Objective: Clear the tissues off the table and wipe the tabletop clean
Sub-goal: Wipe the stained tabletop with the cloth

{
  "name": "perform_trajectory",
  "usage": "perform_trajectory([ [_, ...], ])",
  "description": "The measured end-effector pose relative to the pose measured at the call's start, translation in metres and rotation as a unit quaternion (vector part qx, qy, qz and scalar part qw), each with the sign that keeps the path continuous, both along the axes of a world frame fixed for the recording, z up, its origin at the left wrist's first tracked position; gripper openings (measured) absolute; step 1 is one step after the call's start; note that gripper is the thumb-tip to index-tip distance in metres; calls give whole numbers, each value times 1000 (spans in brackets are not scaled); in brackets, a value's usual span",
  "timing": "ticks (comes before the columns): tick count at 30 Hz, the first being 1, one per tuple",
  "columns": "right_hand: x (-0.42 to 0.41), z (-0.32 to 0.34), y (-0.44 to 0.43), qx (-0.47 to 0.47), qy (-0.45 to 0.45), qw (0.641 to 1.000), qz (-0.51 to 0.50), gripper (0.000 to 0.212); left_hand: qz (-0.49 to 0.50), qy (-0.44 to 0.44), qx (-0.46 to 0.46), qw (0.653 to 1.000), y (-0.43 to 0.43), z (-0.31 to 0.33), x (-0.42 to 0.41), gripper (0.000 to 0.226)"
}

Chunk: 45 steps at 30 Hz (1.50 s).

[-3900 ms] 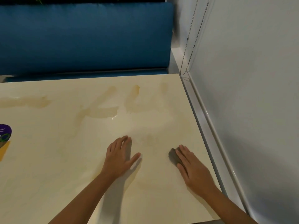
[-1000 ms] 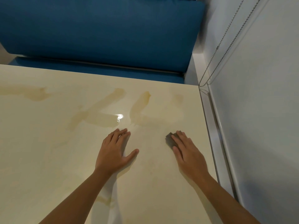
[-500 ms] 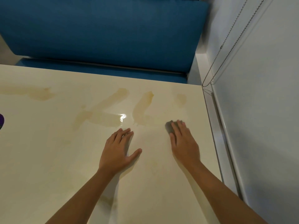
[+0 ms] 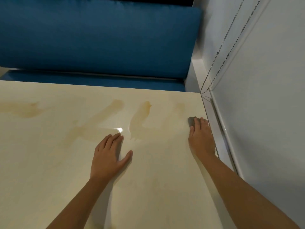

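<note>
Right hand point(image 4: 200, 139) slid grey cloth point(image 4: 191, 121) to tabletop point(image 4: 49, 162) edge | presses it, palm flat | left hand point(image 4: 109, 156) flat, released

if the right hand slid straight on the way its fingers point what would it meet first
Probably nothing: the right hand with its grey cloth has bare tabletop ahead, perhaps brushing the faint stain, until the far edge.
</note>
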State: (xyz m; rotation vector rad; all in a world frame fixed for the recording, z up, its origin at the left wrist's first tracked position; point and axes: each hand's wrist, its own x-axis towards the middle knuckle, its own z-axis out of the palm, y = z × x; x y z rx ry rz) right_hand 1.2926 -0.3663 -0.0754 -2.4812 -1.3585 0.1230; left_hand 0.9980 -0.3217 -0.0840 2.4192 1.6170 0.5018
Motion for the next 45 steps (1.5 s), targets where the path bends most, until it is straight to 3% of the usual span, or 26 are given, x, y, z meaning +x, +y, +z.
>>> perform_trajectory([
  [9, -6, -2, -31, 35, 16, 982, 183, 45, 10, -16, 4, 1000, 1, 3, 2, 64],
  [13, 26, -5, -11, 36, 27, 994, 98, 44, 12, -25, -1, 1000, 2, 5, 3, 64],
  [18, 5, -1, 31, 15, -4, 1000, 20, 46, 14, -28, 4, 1000, 2, 5, 4, 62],
  [23, -32, -4, 20, 25, -6, 986, 163, 46, 13, -22, 10, 1000, 2, 4, 3, 62],
  [27, -13, 0, -8, 39, 11, 967, 252, 48, 13, -24, 11, 1000, 2, 3, 3, 61],
  [29, 7, 1, -12, 43, 36, 974, 221, 43, 12, -28, 14, 999, 1, 3, 2, 60],
  [34, 15, -4, 16, 35, 21, 999, 30, 44, 14, -23, 6, 1000, 2, 1, 2, 61],
  [36, -3, -3, 31, 27, 19, 999, 15, 45, 13, -25, 7, 1000, 2, 1, 2, 61],
  [42, -39, -5, 13, 28, 7, 973, 230, 48, 12, -36, 15, 999, 1, 3, 3, 59],
  [45, -12, -3, 2, 34, 22, 966, 256, 47, 10, -38, 15, 999, 1, 2, 2, 58],
])
